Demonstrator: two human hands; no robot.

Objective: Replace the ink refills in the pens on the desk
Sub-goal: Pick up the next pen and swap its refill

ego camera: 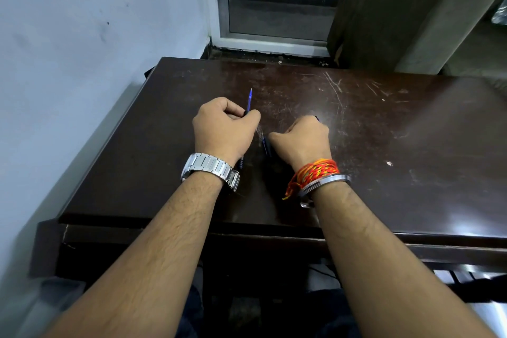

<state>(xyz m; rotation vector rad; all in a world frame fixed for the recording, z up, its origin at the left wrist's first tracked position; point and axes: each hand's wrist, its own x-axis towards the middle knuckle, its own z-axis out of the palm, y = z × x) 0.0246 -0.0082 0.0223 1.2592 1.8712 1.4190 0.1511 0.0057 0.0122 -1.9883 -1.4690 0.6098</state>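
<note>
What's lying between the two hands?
Head view: a dark blue pen part shows against the desk between the left hand, gripping a blue pen, and the right hand.

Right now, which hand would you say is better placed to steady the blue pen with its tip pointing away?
Left, probably: the left hand grips the slim blue plastic pen around its middle, while the right hand holds another dark blue piece.
</note>
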